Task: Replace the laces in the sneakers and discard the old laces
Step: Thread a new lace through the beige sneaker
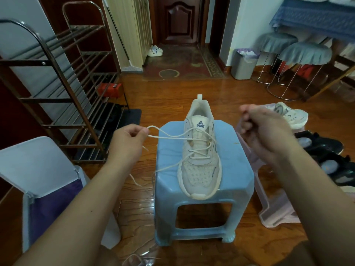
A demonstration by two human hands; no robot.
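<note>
Left hand [127, 140] pinches a lace [172, 137] loop drawn from the PEAK sneaker [200, 160] on the blue stool [238, 169]; right hand [263, 129] is blurred, fingers curled, contents indiscernible. Lace partly unthreaded; relacing and discarding remain.

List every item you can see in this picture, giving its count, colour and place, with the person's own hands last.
sneaker: 1, cream, on the blue stool
lace: 1, cream, partly threaded in the sneaker
blue stool: 1, light blue, centre floor
pink stool: 1, pink, tipped, right
second sneaker: 1, cream, right
dark shoes: several, black, far right
lidded bin: 1, white, purple liner, left
shoe rack: 1, metal, left
grey bin: 1, grey, back
left hand: pinches the lace loop
right hand: curled, blurred
</note>
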